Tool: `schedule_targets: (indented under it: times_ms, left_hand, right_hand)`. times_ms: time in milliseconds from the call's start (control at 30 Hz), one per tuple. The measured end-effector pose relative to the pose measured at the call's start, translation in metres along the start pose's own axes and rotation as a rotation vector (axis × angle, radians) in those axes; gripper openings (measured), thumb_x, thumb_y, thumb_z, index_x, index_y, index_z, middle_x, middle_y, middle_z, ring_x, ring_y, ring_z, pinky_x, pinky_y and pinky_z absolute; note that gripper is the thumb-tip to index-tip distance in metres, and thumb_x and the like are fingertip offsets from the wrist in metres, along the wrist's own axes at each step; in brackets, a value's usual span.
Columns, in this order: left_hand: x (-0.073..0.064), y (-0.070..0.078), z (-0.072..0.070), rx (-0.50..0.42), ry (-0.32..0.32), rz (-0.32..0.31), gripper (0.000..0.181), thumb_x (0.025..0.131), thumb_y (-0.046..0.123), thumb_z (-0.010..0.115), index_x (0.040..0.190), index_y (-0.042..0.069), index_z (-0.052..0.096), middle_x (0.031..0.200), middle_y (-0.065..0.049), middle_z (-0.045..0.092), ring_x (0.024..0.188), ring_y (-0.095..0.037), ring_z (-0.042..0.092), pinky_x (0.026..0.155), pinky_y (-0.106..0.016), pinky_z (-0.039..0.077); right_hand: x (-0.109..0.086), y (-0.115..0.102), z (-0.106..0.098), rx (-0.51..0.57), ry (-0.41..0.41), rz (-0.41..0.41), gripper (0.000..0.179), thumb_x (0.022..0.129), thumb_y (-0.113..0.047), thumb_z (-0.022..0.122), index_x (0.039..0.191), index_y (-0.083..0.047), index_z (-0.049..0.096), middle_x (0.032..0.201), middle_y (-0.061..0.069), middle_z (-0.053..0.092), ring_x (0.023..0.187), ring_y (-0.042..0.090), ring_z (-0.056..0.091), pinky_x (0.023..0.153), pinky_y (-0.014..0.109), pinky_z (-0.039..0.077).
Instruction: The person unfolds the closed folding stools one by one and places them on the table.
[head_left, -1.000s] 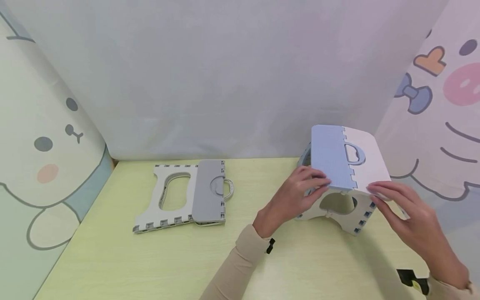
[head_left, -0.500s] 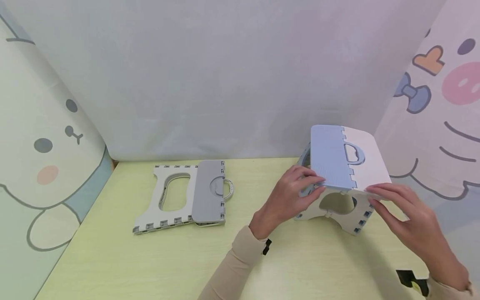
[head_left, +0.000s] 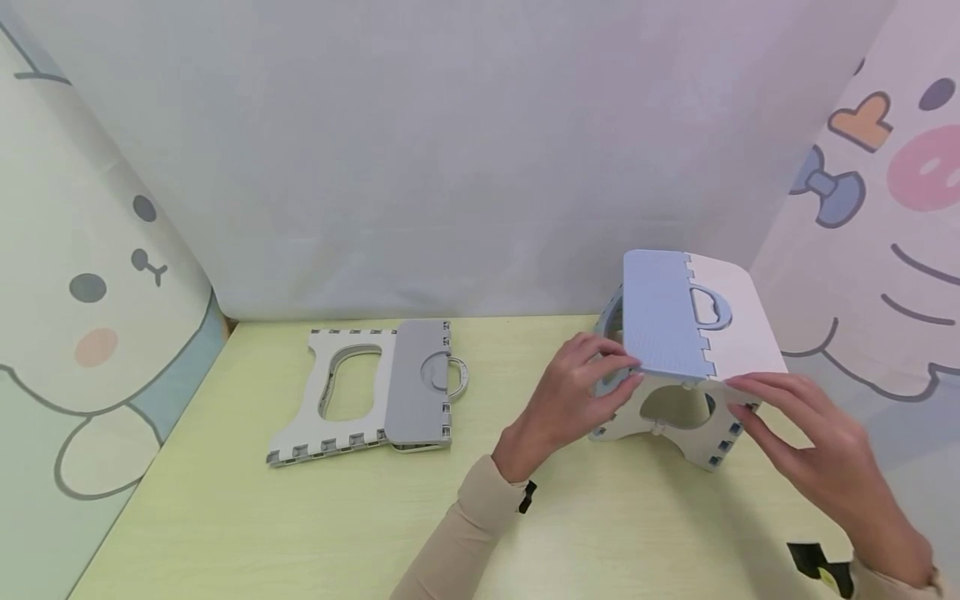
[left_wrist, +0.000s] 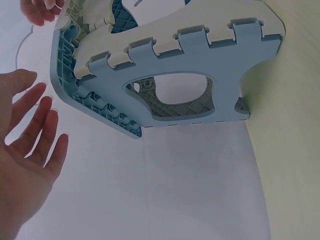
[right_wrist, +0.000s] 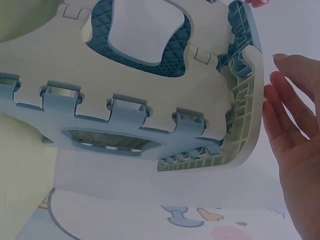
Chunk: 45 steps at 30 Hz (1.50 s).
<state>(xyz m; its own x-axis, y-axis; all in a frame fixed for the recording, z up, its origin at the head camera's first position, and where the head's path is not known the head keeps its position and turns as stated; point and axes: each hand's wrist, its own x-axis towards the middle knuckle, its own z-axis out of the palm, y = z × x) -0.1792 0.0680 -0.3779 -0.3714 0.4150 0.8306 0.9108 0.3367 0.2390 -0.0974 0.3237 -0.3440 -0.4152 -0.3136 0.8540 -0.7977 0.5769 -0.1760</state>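
A blue and white folding step stool (head_left: 660, 317) stands unfolded on its legs at the right of the table, its carry handle (head_left: 712, 308) lying in the top. At the stool's front left corner is my left hand (head_left: 566, 400), fingers loosely bent. The left wrist view shows that hand (left_wrist: 30, 150) a little apart from the blue side of the stool (left_wrist: 115, 82). My right hand (head_left: 817, 442) is at the front right corner. Its fingertips rest against the white half of the top, seen in the right wrist view, with the thumb (right_wrist: 292, 67) away from it.
A grey and white folding stool (head_left: 416, 392) lies folded flat on the left part of the pale green table (head_left: 300, 525). Behind the table hangs a plain light curtain (head_left: 412, 167). Cartoon-printed cloths stand at both sides.
My left hand has drawn slightly left along the front edge of the stool. My right hand has shifted slightly left and down. Both stools stay in place.
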Motion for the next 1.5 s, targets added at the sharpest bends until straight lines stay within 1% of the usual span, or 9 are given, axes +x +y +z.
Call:
schedule_targets:
  times_ms: [200,367,500,700,833,1100,1267,1400,1500]
  left_hand:
    - [-0.003,0.000,-0.004,-0.009,0.010,-0.002,0.010,0.090,0.015,0.081,0.098,0.008,0.081,0.095,-0.001,0.070,0.094,-0.015,0.062,0.087,-0.018,0.049]
    - [-0.006,-0.001,-0.006,-0.005,0.014,-0.002,0.008,0.089,0.014,0.082,0.095,0.008,0.081,0.094,-0.001,0.071,0.093,-0.015,0.062,0.086,-0.020,0.050]
    - [-0.008,-0.002,-0.006,-0.003,0.016,-0.002,0.007,0.089,0.014,0.082,0.093,0.008,0.080,0.094,-0.001,0.071,0.092,-0.016,0.063,0.087,-0.018,0.048]
    - [-0.012,-0.004,-0.006,0.006,0.014,0.008,0.007,0.088,0.014,0.083,0.091,0.008,0.080,0.092,-0.001,0.071,0.090,-0.016,0.062,0.084,-0.019,0.049]
    - [-0.015,-0.004,-0.006,0.009,0.002,0.007,0.006,0.088,0.014,0.082,0.091,0.009,0.080,0.092,-0.001,0.070,0.090,-0.015,0.062,0.083,-0.017,0.049]
    - [-0.021,-0.006,-0.006,0.023,-0.032,-0.010,0.005,0.088,0.014,0.082,0.091,0.010,0.081,0.092,0.001,0.071,0.090,-0.013,0.062,0.083,-0.014,0.047]
    - [-0.024,-0.006,-0.005,0.042,-0.055,-0.017,0.006,0.088,0.015,0.082,0.092,0.011,0.081,0.093,0.001,0.071,0.091,-0.013,0.063,0.084,-0.014,0.048]
    - [-0.027,-0.006,-0.005,0.058,-0.067,-0.023,0.006,0.089,0.016,0.082,0.093,0.012,0.081,0.093,0.002,0.071,0.090,-0.012,0.063,0.084,-0.014,0.048]
    - [-0.029,-0.007,-0.005,0.058,-0.076,-0.030,0.006,0.089,0.017,0.082,0.093,0.012,0.081,0.093,0.002,0.071,0.090,-0.012,0.063,0.083,-0.013,0.048]
  right_hand:
    - [0.000,-0.002,0.005,0.010,-0.002,-0.018,0.051,0.103,-0.039,0.064,0.100,0.011,0.073,0.098,0.020,0.070,0.113,0.005,0.060,0.102,0.012,0.044]
    - [-0.003,-0.003,0.008,0.034,-0.018,-0.017,0.050,0.103,-0.039,0.064,0.103,0.011,0.073,0.098,0.020,0.071,0.108,0.001,0.062,0.095,0.007,0.044]
    - [-0.004,-0.005,0.012,0.065,-0.022,-0.021,0.049,0.103,-0.037,0.065,0.105,0.011,0.073,0.099,0.021,0.072,0.106,0.001,0.064,0.091,0.005,0.044]
    - [-0.006,-0.006,0.019,0.118,-0.038,-0.038,0.045,0.103,-0.033,0.065,0.107,0.011,0.073,0.102,0.022,0.072,0.111,0.006,0.065,0.095,0.009,0.045]
    - [-0.013,-0.003,0.021,0.114,-0.058,-0.028,0.047,0.104,-0.034,0.064,0.107,0.011,0.072,0.103,0.022,0.071,0.115,0.007,0.063,0.096,0.009,0.045]
    - [-0.013,-0.007,0.030,0.107,-0.090,-0.017,0.049,0.106,-0.035,0.060,0.106,0.013,0.070,0.101,0.022,0.069,0.120,0.006,0.060,0.096,0.008,0.045]
    - [-0.027,0.000,0.033,0.071,-0.139,0.031,0.050,0.106,-0.040,0.058,0.109,0.008,0.072,0.104,0.017,0.071,0.122,0.005,0.059,0.097,0.007,0.044]
    - [-0.036,0.005,0.036,0.056,-0.178,0.081,0.052,0.105,-0.044,0.057,0.113,0.005,0.073,0.108,0.013,0.072,0.113,0.000,0.060,0.093,0.005,0.044]
    - [-0.040,0.008,0.038,0.068,-0.186,0.089,0.051,0.105,-0.043,0.057,0.115,0.004,0.072,0.109,0.013,0.072,0.107,0.000,0.062,0.092,0.006,0.045]
